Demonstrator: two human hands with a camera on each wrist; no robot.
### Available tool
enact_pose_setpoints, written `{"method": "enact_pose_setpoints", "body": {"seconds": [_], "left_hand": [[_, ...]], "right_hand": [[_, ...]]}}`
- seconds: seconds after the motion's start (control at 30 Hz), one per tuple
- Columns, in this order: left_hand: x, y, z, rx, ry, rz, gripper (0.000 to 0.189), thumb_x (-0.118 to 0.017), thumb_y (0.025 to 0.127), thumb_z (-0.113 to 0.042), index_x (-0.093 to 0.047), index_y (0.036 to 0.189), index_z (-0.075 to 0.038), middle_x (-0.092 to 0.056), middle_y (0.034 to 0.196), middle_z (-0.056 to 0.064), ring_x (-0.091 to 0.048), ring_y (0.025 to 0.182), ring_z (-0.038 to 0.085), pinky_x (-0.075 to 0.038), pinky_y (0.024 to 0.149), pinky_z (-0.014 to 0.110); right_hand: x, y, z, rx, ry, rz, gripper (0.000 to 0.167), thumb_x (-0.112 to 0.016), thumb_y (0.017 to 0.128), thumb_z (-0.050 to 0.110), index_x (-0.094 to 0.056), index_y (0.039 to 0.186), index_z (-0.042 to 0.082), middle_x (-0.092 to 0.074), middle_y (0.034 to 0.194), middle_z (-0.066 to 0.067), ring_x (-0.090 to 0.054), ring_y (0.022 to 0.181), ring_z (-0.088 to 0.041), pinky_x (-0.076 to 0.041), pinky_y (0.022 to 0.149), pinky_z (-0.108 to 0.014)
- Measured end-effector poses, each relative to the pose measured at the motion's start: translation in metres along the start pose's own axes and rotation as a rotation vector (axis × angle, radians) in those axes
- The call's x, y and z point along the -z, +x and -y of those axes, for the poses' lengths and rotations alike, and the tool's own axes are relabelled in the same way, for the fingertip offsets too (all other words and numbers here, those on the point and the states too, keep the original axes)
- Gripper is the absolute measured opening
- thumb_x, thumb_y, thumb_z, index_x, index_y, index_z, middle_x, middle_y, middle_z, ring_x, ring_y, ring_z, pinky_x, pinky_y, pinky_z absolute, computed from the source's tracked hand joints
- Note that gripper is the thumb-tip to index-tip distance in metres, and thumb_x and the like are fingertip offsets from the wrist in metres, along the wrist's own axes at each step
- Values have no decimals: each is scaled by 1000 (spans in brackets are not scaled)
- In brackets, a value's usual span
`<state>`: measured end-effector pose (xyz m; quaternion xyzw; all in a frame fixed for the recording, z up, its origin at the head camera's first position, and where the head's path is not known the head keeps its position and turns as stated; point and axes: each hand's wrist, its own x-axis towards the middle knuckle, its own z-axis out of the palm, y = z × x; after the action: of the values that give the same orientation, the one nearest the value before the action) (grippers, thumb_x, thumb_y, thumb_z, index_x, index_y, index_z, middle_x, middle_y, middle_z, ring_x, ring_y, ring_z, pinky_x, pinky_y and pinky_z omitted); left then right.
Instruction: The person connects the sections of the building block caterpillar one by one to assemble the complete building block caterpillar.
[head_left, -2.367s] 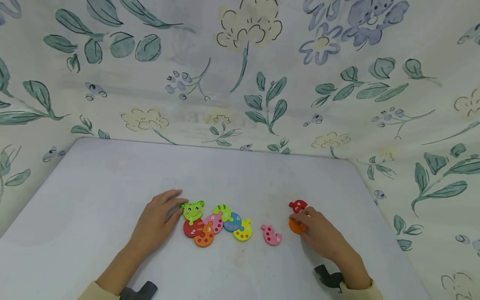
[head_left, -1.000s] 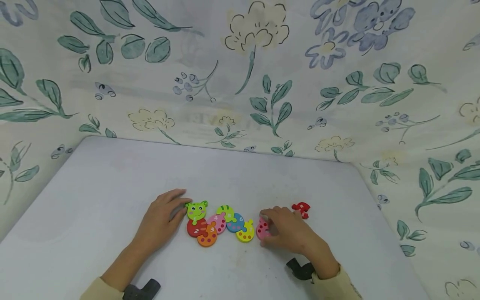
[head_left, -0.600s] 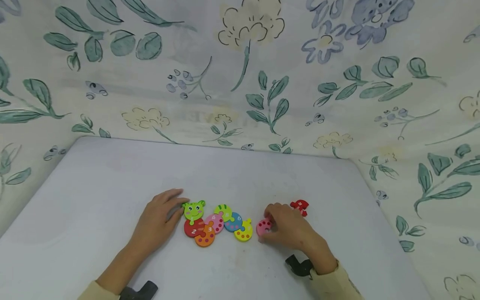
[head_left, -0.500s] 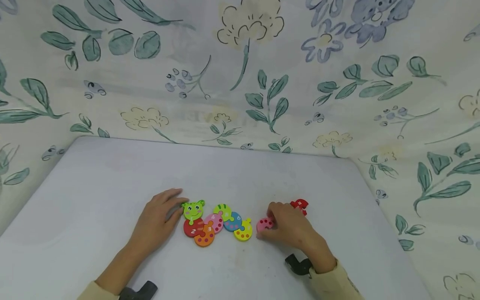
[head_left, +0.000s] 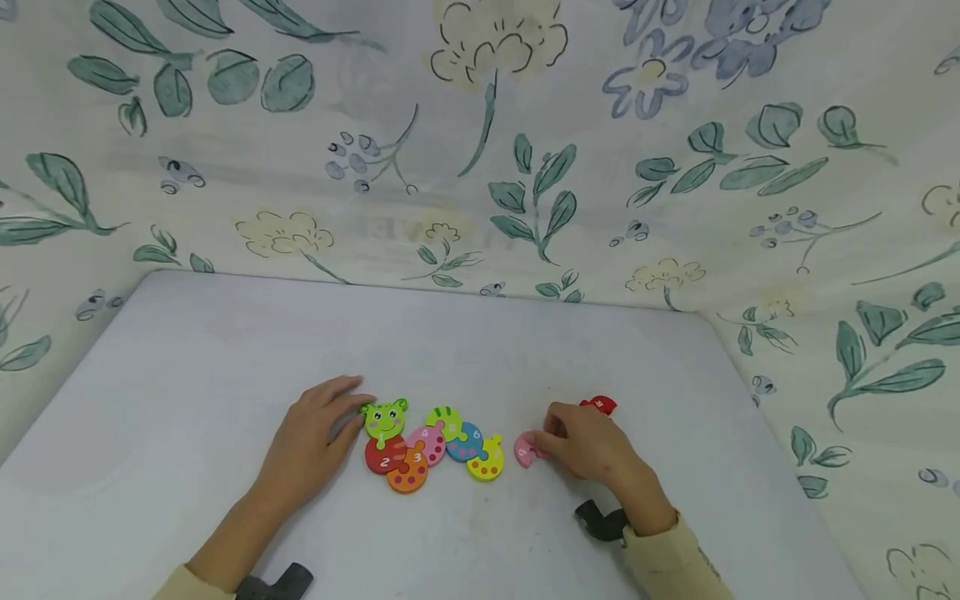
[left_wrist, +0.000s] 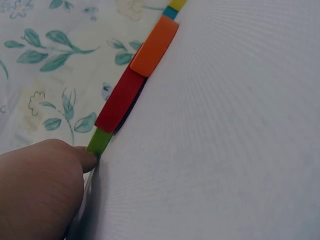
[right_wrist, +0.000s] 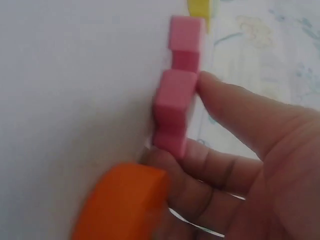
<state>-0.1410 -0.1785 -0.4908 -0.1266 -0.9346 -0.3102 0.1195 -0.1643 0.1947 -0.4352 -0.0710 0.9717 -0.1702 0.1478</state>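
My left hand (head_left: 318,433) rests on the table with loosely bent fingers, fingertips at the edge of a green smiling caterpillar head (head_left: 386,421). Joined to the head is a chain of numbered puzzle pieces: red (head_left: 386,456), orange (head_left: 407,478), pink, green, blue and a yellow one (head_left: 486,462) at the end. Just right of the yellow piece, my right hand (head_left: 588,446) pinches a loose pink puzzle piece (right_wrist: 176,95) between thumb and fingers. In the right wrist view an orange puzzle piece (right_wrist: 122,202) lies close against the lower fingers; the head view hides it.
A red puzzle piece (head_left: 600,405) lies behind the right hand, partly covered by it. Black wrist mounts (head_left: 602,521) sit at both wrists, near the table surface. The white table (head_left: 420,342) ends at a flowered cloth (head_left: 420,167) behind it.
My right hand moved left from the orange piece to the loose pink one, took hold of it and turned it beside the yellow end. The left hand stayed by the head.
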Motion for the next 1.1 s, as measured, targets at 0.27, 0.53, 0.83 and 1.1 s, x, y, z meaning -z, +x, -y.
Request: {"method": "enact_pose_setpoints", "body": {"seconds": [0.27, 0.53, 0.83, 1.1], "left_hand": [[-1, -1, 3, -1, 3, -12, 32, -77, 93, -8, -73, 126, -11, -58, 146, 14, -48, 137, 41, -41, 108, 69], [-1, 0, 2, -2, 0, -3, 32, -76, 95, -9, -73, 126, -12, -57, 146, 14, -47, 138, 41, -40, 109, 68], [-4, 1, 4, -15, 1, -15, 31, -76, 95, -10, -73, 126, -12, -57, 146, 13, -47, 138, 40, -40, 110, 67], [-4, 0, 3, -22, 1, -25, 31, -76, 94, -9, -73, 125, -11, -58, 146, 13, -48, 137, 40, -41, 109, 67]], "right_hand": [[7, -2, 0, 31, 23, 58, 27, -84, 89, 36, -64, 94, 18, -57, 75, 4, -55, 72, -15, -49, 60, -30], [7, -3, 0, 34, 20, 50, 25, -83, 91, 34, -63, 89, 18, -57, 71, 5, -54, 69, -15, -48, 58, -30], [3, -3, -2, 48, 15, -11, 24, -79, 94, 28, -61, 82, 18, -53, 64, 4, -51, 64, -14, -44, 55, -29], [2, -1, -4, 49, 15, -11, 23, -78, 94, 28, -63, 81, 19, -53, 64, 4, -52, 66, -14, -44, 55, -29]]}}
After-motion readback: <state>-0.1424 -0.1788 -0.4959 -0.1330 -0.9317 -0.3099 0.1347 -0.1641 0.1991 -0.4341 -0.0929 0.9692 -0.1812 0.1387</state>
